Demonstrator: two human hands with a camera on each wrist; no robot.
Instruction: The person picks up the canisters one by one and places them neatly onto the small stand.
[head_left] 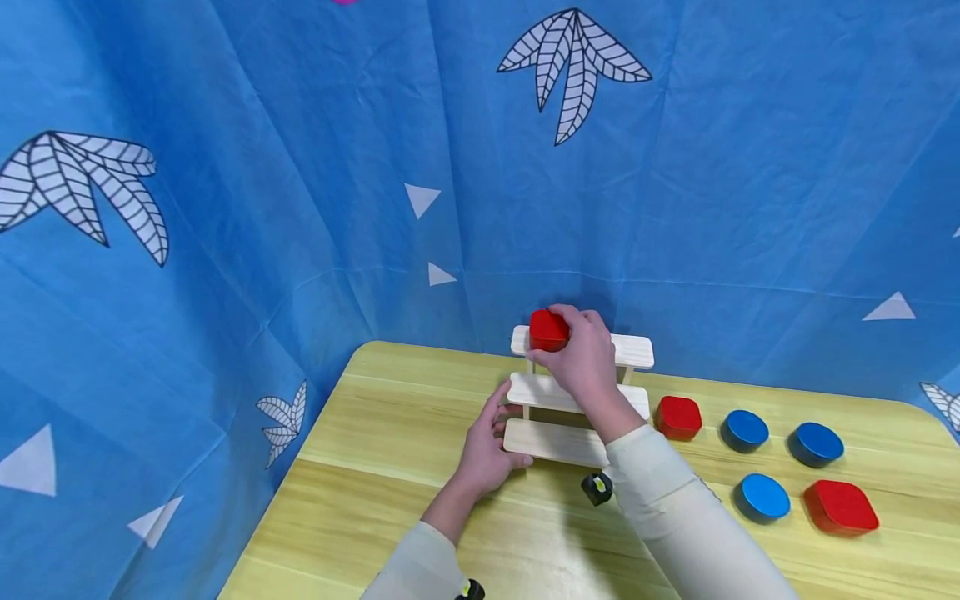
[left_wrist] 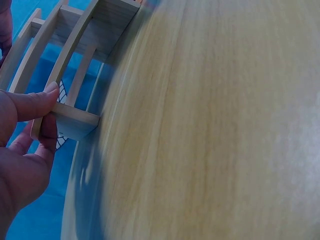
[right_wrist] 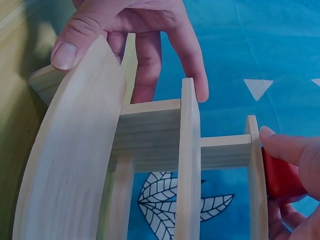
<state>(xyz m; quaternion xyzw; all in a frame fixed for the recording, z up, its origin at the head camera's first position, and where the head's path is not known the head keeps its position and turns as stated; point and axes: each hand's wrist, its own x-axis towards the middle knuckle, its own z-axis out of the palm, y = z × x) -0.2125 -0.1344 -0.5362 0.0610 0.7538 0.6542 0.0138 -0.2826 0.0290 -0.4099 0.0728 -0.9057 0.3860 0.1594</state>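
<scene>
A three-tier wooden display shelf (head_left: 557,442) stands near the back edge of the table. My left hand (head_left: 486,454) grips the left end of its lowest tier, thumb on top (left_wrist: 37,105) in the left wrist view. On the left part of the top tier is a red rounded-square box (head_left: 548,329), pinched by my right hand (head_left: 587,354) between thumb and fingers. In the right wrist view the red box (right_wrist: 281,175) shows beside the top board, partly hidden by the hand. Whether it bears its weight on the board I cannot tell.
Right of the shelf lie a red box (head_left: 678,418), a larger red box (head_left: 842,508) and three blue round boxes, one at the back (head_left: 744,431), one farther right (head_left: 815,444), one nearer (head_left: 762,498). A blue patterned cloth (head_left: 525,208) hangs close behind the table (head_left: 360,467).
</scene>
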